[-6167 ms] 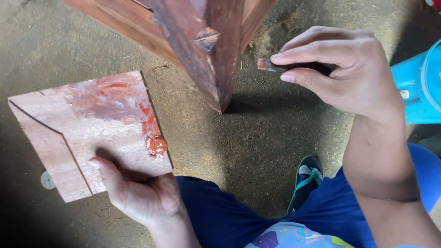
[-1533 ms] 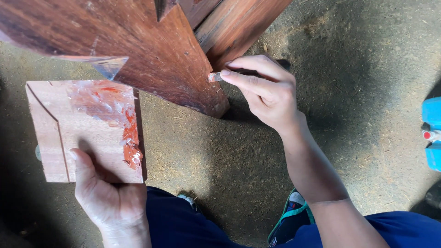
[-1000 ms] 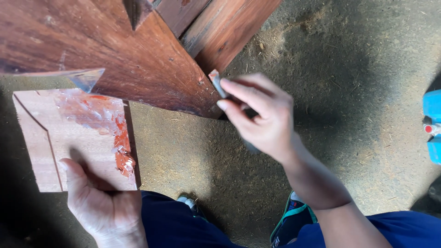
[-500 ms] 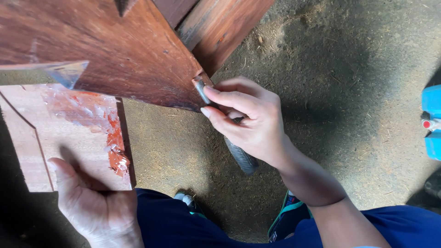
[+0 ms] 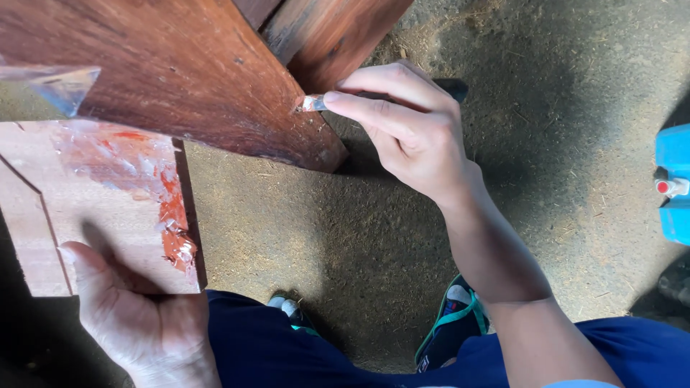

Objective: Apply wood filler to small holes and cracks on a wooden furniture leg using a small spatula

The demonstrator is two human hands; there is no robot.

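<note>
- Blade [image 5: 313, 103] tip is touching the red-brown wooden piece [image 5: 180, 79]; our right hand [image 5: 402, 129] is pinching the tool, so we are advising light strokes.
- Our left hand [image 5: 136, 323] is gripping the putty-smeared board [image 5: 108, 208]; we are advising keeping it level.

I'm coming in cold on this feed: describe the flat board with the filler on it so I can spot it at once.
Start at the big dark red-brown wooden piece across the top. Just below its left part lies a pale, flat wooden board, gripped at its lower edge by the left hand. Its orange-red putty smears along the right side set it apart.
</note>
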